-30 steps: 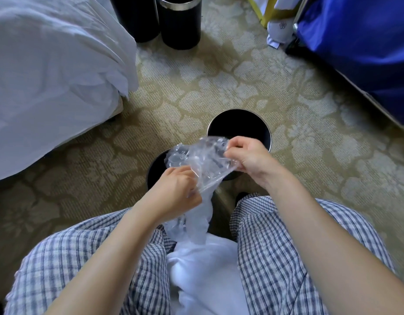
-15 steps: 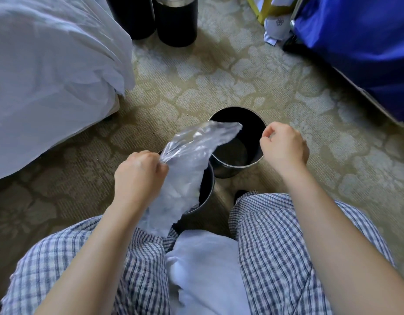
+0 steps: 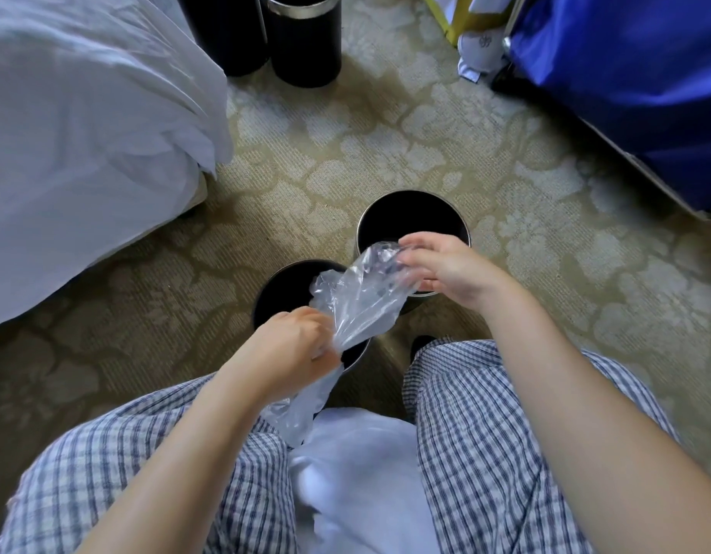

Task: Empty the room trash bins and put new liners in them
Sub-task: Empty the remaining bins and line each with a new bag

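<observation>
While the left hand (image 3: 294,349) grips the liner (image 3: 362,301) mid-length and the right hand (image 3: 446,269) pinches its top, the mouth probably wants rubbing open.

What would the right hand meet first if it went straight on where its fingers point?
The clear liner, whose top end the right hand holds; behind it perhaps the nearer bin, depth unclear.

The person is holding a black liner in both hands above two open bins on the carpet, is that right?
Not quite. The head view shows the liner is clear plastic, not black. The left hand and right hand do both hold it above the nearer bin and the farther bin, both open, on the carpet.
</observation>
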{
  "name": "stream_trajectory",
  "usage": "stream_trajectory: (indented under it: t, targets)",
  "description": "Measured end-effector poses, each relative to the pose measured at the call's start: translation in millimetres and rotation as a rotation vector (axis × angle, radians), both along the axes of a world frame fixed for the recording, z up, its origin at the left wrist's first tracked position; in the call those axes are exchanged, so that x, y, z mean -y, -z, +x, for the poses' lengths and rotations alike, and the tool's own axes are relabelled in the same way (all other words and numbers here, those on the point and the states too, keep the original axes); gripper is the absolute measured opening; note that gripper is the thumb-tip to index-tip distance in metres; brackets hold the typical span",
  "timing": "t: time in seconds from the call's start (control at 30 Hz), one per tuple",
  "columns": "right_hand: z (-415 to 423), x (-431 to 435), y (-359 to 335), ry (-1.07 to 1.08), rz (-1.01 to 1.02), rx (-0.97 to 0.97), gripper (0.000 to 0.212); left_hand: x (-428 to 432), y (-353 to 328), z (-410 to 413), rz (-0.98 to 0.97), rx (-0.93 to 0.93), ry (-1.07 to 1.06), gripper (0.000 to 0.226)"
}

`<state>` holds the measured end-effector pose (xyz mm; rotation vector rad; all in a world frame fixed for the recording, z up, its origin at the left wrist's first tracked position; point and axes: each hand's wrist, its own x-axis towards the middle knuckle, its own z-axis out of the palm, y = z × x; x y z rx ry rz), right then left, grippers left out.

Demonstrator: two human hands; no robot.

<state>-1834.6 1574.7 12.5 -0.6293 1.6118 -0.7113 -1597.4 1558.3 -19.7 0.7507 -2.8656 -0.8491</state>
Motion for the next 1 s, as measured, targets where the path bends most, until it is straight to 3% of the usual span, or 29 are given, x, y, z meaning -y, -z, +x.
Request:
stream_trajectory:
  t: [0.13, 0.23, 0.37, 0.43, 0.5, 0.57, 0.73, 0.8, 0.87, 0.93, 1.0]
  targets:
    - [-5.1, -2.9, -6.6, -0.069, 0.081, 0.038, 0.027, 5.6, 6.9, 5.5, -0.004, 0.141, -0.117, 0.039]
    - [-9.2, -3.9, -9.8, -0.072, 0.088, 0.036, 0.025, 10.6, 7.4, 10.5, -0.076, 0.326, -0.284, 0.029]
    - [-18.2, -4.2, -15.4, 0.043, 0.031, 0.056, 0.021, 17.7, -0.2, 14.4, -0.099, 0.357, -0.458, 0.025]
    - [-21.5, -4.9, -11.5, 0.018, 0.005, -0.245, 0.025, 18.7, -3.3, 14.0, -0.063, 0.375, -0.526, 0.024]
    - [-24.7, -6.2, -4.6, -0.037, 0.034, -0.79, 0.021, 18.3, -4.8, 12.3, -0.053, 0.439, -0.549, 0.023]
    - [-26.2, -9.3, -6.1, -0.038, 0.088, -1.039, 0.015, 19.1, -5.4, 12.2, -0.066, 0.469, -0.586, 0.024]
    - [-21.1, -9.5, 4.5, -0.151, -0.049, -0.884, 0.005, 19.7, 1.8, 10.7, -0.043, 0.283, -0.458, 0.032]
    - [-10.2, -9.0, 5.6, -0.213, -0.256, -0.901, 0.019, 15.7, 4.2, 6.1, -0.022, 0.234, -0.354, 0.035]
    - [4.3, -9.0, 2.5, -0.415, -0.431, -0.915, 0.047, 12.4, 3.7, 2.6, -0.042, 0.196, -0.26, 0.04]
    - [21.7, -13.1, 8.0, -0.709, -0.487, -0.92, 0.067, 12.2, 0.2, -0.1, -0.062, 0.15, -0.212, 0.035]
    - [41.1, -19.6, 19.8, -0.875, -0.517, -0.887, 0.067, 13.9, -1.1, -2.3, -0.078, 0.061, -0.206, 0.022]
